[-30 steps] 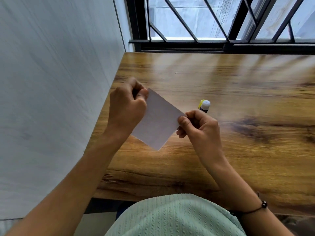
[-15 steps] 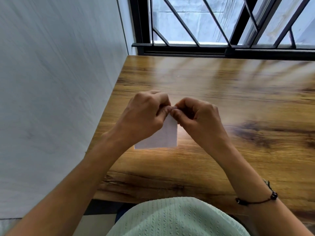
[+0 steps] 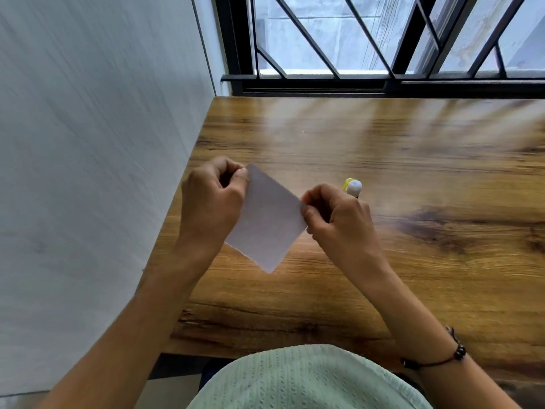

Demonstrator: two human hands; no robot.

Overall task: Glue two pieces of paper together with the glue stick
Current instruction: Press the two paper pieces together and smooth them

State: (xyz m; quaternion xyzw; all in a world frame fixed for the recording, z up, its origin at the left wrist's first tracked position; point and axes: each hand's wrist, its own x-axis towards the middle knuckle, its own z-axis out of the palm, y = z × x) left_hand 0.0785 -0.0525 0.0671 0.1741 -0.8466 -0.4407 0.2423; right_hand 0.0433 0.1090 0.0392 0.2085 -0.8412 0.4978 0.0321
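A small white rectangle of paper (image 3: 267,219) is held tilted above the wooden table (image 3: 413,160). My left hand (image 3: 211,202) pinches its upper left corner. My right hand (image 3: 339,219) pinches its right corner. I cannot tell whether it is one sheet or two pressed together. The glue stick (image 3: 352,187), with a white tip and a yellow ring, lies on the table just behind my right hand, its body mostly hidden by the hand.
A white wall (image 3: 88,172) runs along the table's left edge. A black barred window frame (image 3: 354,84) closes off the far edge. Bare wood stretches to the right of my hands.
Half a second ago both hands pinched the paper together at its top edge. They have moved apart to opposite corners, the paper has turned diagonal, and the glue stick shows again.
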